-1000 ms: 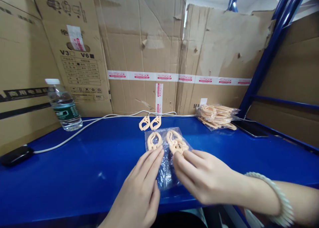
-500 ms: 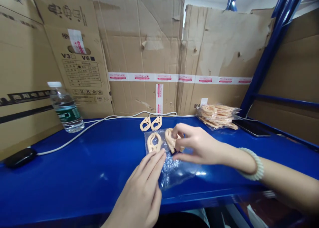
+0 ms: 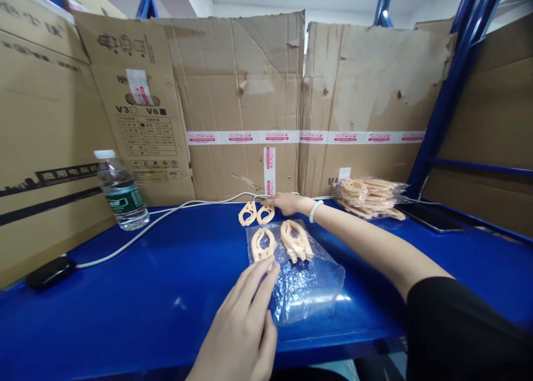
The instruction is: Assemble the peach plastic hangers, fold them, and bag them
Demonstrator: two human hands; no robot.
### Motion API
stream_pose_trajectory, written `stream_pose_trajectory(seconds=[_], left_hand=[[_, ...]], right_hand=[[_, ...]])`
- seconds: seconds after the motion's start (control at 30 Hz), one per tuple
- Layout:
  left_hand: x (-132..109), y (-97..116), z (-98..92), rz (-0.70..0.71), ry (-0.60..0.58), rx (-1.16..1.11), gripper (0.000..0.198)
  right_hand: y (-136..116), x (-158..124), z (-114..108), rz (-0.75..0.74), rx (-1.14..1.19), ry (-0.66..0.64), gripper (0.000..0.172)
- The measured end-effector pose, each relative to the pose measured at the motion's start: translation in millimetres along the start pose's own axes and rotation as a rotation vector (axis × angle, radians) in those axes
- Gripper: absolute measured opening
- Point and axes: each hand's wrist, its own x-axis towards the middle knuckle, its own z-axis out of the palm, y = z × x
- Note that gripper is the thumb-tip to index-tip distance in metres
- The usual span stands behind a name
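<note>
My left hand lies with fingers stretched out on the near end of a beige folding hanger and the clear plastic bag there. On the same bag, to the right, sit several beige folded hangers stacked together. My right hand reaches to the back, its fingers extended and the fingertips at the top of a folded hanger. Another folded hanger lies just left of it. No closed grip shows on either hand.
A bagged pile of beige hangers stands at the back right, beside a dark phone. On the left are a water bottle and a black device with a white cable. Cardboard panels wall the blue table.
My right hand has left the stacked hangers on the bag and moved back and left to a hanger in the rear pair. My left hand stays on the bag. The view has tilted up slightly.
</note>
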Motion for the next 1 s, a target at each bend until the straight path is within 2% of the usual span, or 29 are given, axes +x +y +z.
stream_pose_trajectory(seconds=[0.17,0.33,0.43,0.53,0.63,0.73,0.83,0.9,0.93,0.97,1.0], left_hand=[[2.6,1.7,1.5,-0.092,0.024,-0.07,0.061],[1.5,2.4,2.0,-0.112,0.022,-0.097,0.059],[1.5,2.4,1.1,-0.144,0.035,-0.109,0.057],[2.7,2.7,0.5,-0.174,0.049,-0.125,0.057],[3.8,3.3,0.3,-0.18,0.052,-0.14,0.058],[4.1,4.4,0.4,-0.18,0.053,-0.155,0.058],[4.6,5.3,0.5,-0.183,0.052,-0.163,0.059],[5.0,5.6,0.5,-0.183,0.054,-0.16,0.06],[5.1,5.6,0.5,-0.18,0.054,-0.158,0.061],[5.1,5.5,0.5,-0.177,0.053,-0.157,0.061],[5.0,5.2,0.5,-0.172,0.051,-0.156,0.062]], right_hand=[[6.1,-16.1,-0.8,0.015,0.017,-0.052,0.039],[12.5,-51.2,-6.9,-0.048,0.074,-0.035,0.037],[10.3,-75.4,-9.8,-0.05,0.107,0.06,0.026],[4.5,-98.3,-15.2,0.011,0.116,0.183,0.029],[-7.8,-120.2,-27.5,0.035,0.121,0.392,0.027],[-35.6,-147.3,-49.9,0.0,0.068,0.665,0.023],[-83.4,-182.7,-77.1,-0.038,0.006,0.838,0.021],[-121.3,-205.3,-91.2,-0.066,0.014,0.852,0.023],[-139.1,-213.9,-95.5,-0.077,0.048,0.811,0.021],[-154.7,-219.8,-97.8,-0.082,0.12,0.706,0.02],[-167.0,-222.5,-98.1,-0.104,0.161,0.764,0.016]])
